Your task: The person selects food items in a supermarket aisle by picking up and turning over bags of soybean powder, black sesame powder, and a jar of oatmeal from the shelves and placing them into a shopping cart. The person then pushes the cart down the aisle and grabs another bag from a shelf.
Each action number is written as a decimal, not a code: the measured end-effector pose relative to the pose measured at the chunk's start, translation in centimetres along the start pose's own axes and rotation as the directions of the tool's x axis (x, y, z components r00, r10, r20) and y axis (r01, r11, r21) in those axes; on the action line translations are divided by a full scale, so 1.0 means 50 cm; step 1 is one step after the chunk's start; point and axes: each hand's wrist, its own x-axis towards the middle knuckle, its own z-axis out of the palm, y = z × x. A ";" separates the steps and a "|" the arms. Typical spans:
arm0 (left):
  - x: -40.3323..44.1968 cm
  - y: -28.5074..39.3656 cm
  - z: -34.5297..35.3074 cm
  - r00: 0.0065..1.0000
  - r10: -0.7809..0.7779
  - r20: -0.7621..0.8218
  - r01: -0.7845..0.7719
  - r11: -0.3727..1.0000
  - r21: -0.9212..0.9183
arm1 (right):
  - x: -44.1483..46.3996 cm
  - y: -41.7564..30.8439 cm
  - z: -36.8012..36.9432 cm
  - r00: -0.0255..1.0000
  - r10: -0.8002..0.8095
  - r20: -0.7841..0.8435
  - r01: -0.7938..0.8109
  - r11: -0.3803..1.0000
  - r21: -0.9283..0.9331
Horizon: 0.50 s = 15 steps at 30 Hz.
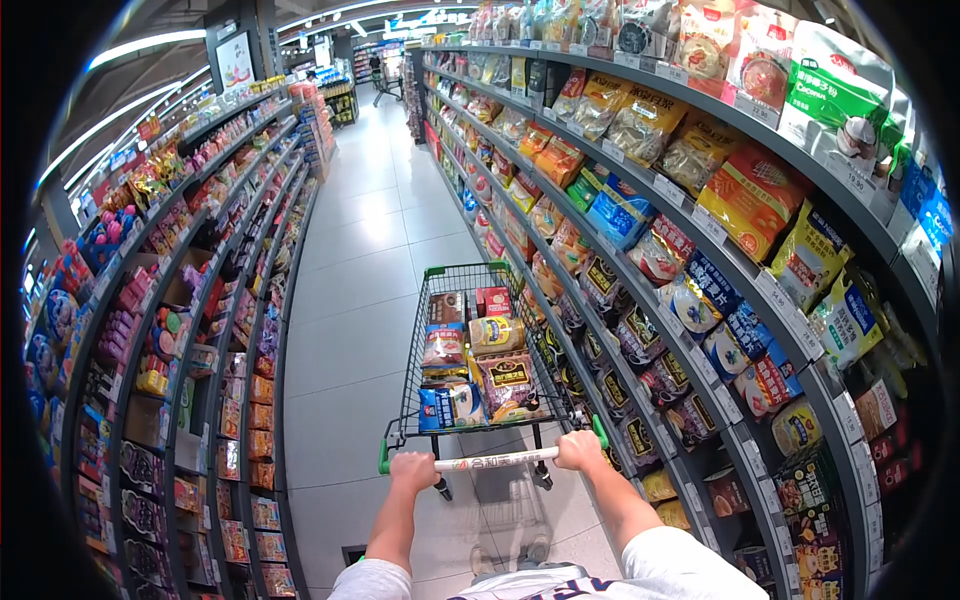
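Note:
Both of my hands grip the white handle bar (pixel 497 460) of a shopping cart (pixel 428 330) with a dark wire basket and green corners. My left hand (pixel 413 470) is wrapped round the bar's left end, my right hand (pixel 580 450) round its right end. Inside the basket lie a purple-brown bag (pixel 510 385), a blue and white bag (pixel 452 405), a yellowish bag (pixel 497 334), a red and white bag (pixel 444 344), a dark brown package (pixel 446 307) and a red package (pixel 493 301).
Long shelves of bagged foods (pixel 640 200) run close along the cart's right side. Shelves of small colourful packets (pixel 220 300) line the left. Between them a tiled aisle floor (pixel 350 240) leads ahead. A distant person (pixel 376 66) stands by another cart (pixel 387 90) at the far end.

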 end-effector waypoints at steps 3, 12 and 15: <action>-0.002 0.005 -0.012 0.999 -0.019 0.028 0.019 1.000 -0.010 | 0.000 -0.001 -0.003 1.000 0.003 0.004 -0.003 1.000 -0.001; -0.001 0.008 -0.018 0.996 -0.039 0.079 0.040 0.999 -0.011 | 0.005 0.003 0.008 1.000 0.011 0.013 -0.011 1.000 -0.010; -0.002 0.005 -0.027 0.995 -0.027 0.091 0.029 0.999 -0.028 | 0.009 -0.001 0.009 1.000 0.001 -0.001 -0.001 1.000 -0.016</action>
